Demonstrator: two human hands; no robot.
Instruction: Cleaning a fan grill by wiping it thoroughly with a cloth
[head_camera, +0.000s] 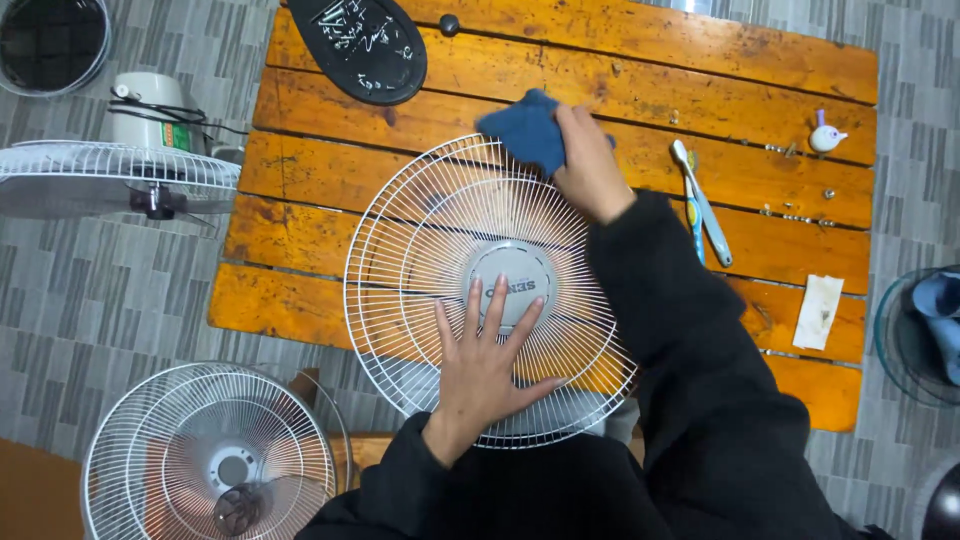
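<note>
1. The left hand (482, 365) lies flat, fingers spread, gripping nothing, pressing the white fan grille (488, 290) on the wooden table (640, 50).
2. The right hand (590, 165) is clenched around a blue cloth (527, 128) at the grille's far rim.
3. A glass bowl (893, 345) on the right holds bluish items.
4. Another grille (208, 455) rests on the tiled floor (100, 300), near-left.
5. Toothbrushes (700, 205) lie beyond, table edge clear.

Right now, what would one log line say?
left hand: flat on white fan grille | right hand: pressing blue cloth on grille rim | wooden table
</note>
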